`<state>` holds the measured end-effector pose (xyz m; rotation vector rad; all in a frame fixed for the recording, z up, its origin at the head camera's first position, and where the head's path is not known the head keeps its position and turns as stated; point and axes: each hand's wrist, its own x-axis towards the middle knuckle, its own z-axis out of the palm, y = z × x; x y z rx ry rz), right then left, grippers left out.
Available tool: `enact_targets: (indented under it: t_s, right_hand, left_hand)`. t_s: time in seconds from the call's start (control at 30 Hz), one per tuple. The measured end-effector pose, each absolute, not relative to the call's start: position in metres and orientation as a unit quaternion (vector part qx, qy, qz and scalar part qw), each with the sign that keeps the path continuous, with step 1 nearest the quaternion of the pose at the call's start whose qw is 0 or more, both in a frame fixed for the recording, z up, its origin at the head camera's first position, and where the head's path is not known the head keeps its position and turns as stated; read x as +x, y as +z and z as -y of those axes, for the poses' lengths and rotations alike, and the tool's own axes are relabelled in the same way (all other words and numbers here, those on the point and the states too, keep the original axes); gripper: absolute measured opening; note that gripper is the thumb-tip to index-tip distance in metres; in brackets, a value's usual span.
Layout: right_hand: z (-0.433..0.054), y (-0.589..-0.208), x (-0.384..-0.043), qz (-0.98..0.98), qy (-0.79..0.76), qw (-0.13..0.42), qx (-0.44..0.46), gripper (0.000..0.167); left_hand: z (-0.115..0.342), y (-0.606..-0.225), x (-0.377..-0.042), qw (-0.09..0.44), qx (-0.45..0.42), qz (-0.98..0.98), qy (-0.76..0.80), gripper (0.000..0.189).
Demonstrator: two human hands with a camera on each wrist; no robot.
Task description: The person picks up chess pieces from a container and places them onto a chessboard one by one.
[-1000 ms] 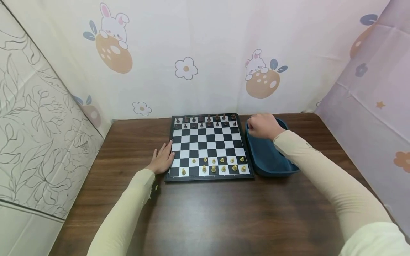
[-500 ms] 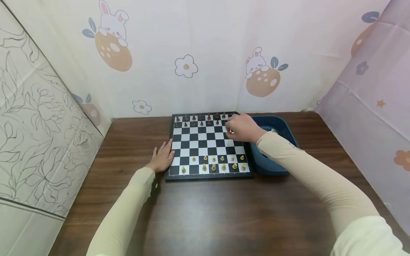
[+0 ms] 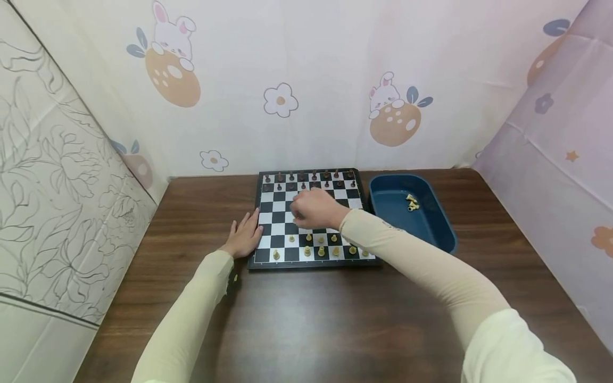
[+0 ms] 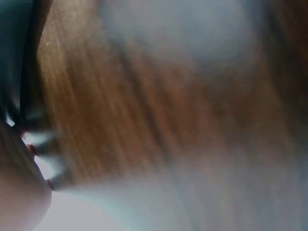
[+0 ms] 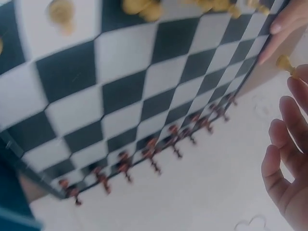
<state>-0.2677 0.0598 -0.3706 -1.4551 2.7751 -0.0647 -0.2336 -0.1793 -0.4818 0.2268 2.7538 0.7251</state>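
My left hand [image 3: 244, 234] rests with its fingers spread at the left edge of the chessboard [image 3: 277, 216]. Over the board's middle is my right hand [image 3: 317, 207], pinching a yellow chess piece [image 5: 285, 63] at its fingertips, as the right wrist view shows. Several yellow pieces [image 3: 307, 251] stand in the near rows. Dark red-brown pieces [image 5: 151, 153] fill the two far rows. The right forearm covers part of the board's near right corner. In the left wrist view a blurred bit of the left hand [image 4: 21, 192] shows at the lower left.
A blue tray [image 3: 442, 226] stands against the right side of the board, with a few yellow pieces [image 3: 412, 203] lying in it. All rest on a brown wooden table [image 3: 306, 319]. A patterned curtain [image 3: 325, 64] hangs behind it.
My right hand has moved left from above the blue tray, across the board's far right corner, to over its middle. The pieces in the tray have come into sight. The left hand stays put.
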Motion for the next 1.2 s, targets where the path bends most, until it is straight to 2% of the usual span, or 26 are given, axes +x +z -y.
enact_targets:
  t_s: [0.5,0.97,1.2]
  right_hand:
    - [-0.026,-0.411,-0.249,-0.88,-0.043,0.069,-0.467,0.013]
    - [-0.015,-0.414,-0.259,-0.874,-0.027,0.046,-0.483,0.012]
    - [-0.043,-0.393,-0.268,-0.882,-0.033,0.036,-0.469,0.011]
  left_hand:
    - [0.174,-0.49,-0.223,0.143,0.083,-0.955,0.248,0.061]
    - [0.179,-0.488,-0.236,0.133,0.069,-0.959,0.241,0.061]
    - [0.179,-0.483,-0.234,0.131,0.071,-0.958,0.245,0.061]
